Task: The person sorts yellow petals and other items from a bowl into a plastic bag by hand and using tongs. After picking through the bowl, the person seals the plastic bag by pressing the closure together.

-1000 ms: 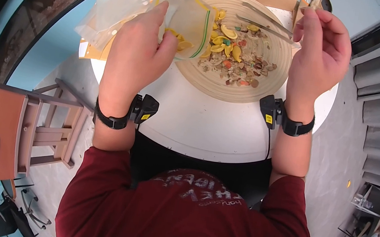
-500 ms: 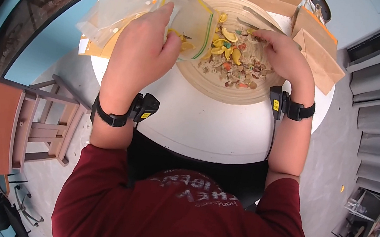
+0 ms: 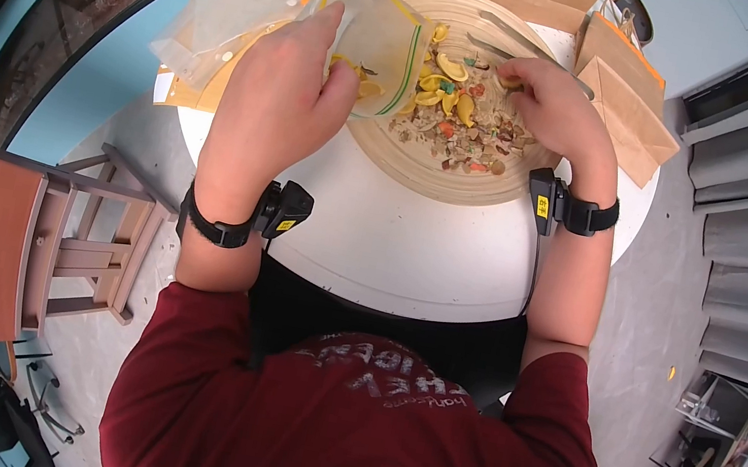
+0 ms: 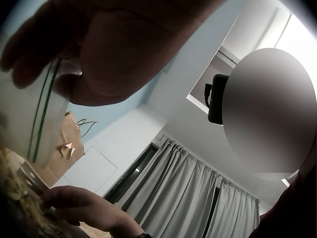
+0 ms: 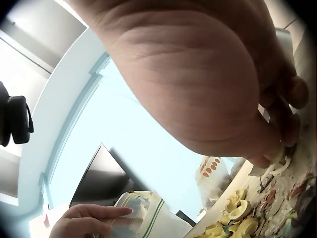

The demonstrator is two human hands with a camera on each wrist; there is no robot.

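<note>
My left hand (image 3: 283,97) grips a clear zip bag (image 3: 377,44) by its side, tilted with its green-striped mouth over the left part of a round woven tray (image 3: 423,182). A few yellow shell-shaped pieces (image 3: 371,91) lie inside the bag. More yellow pieces (image 3: 457,103) are heaped on the tray, beside scattered brown, orange and green bits (image 3: 485,143). At the tray's right side my right hand (image 3: 565,117) reaches down, and in the right wrist view its thumb and fingers pinch a pale curved piece (image 5: 281,166) close over the bits.
Metal tongs (image 3: 518,39) lie across the tray's far right, partly behind my right hand. Brown paper bags (image 3: 629,119) stand right of the tray. Other plastic bags (image 3: 243,10) with orange and white dots lie left and behind.
One second ago my right hand was raised at the right with a small pale brown piece; it has come down left to the tray. The left hand and zip bag have barely moved.
</note>
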